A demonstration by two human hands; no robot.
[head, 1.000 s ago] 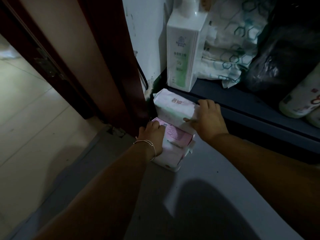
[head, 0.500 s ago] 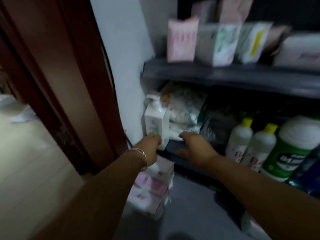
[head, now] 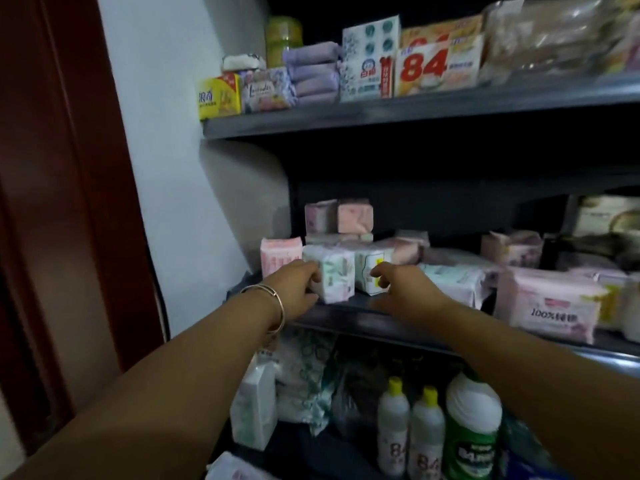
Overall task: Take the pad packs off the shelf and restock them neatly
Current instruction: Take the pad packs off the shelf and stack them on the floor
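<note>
Several pad packs lie on the dark middle shelf (head: 346,322). My left hand (head: 298,285), with a bangle on its wrist, grips the left side of a white-and-green pad pack (head: 336,277) at the shelf's front. My right hand (head: 401,289) hovers just right of it with loosely curled fingers, its thumb against a white pad pack with a yellow label (head: 369,271), holding nothing. A pink pad pack (head: 280,254) stands at the far left, and two pink packs (head: 339,216) are stacked behind. A large pink pack (head: 547,303) lies to the right.
The upper shelf (head: 381,116) carries soap boxes and "84" boxes. Below stand a white pump bottle (head: 252,410), two small yellow-capped bottles (head: 393,427) and a green bottle (head: 472,438). A dark red door frame (head: 69,202) borders the left. Another pack (head: 228,469) lies on the floor.
Both hands have left the pile of packs on the floor and risen to the middle shelf. The view has swung up with them. My left hand now holds a pack there.
</note>
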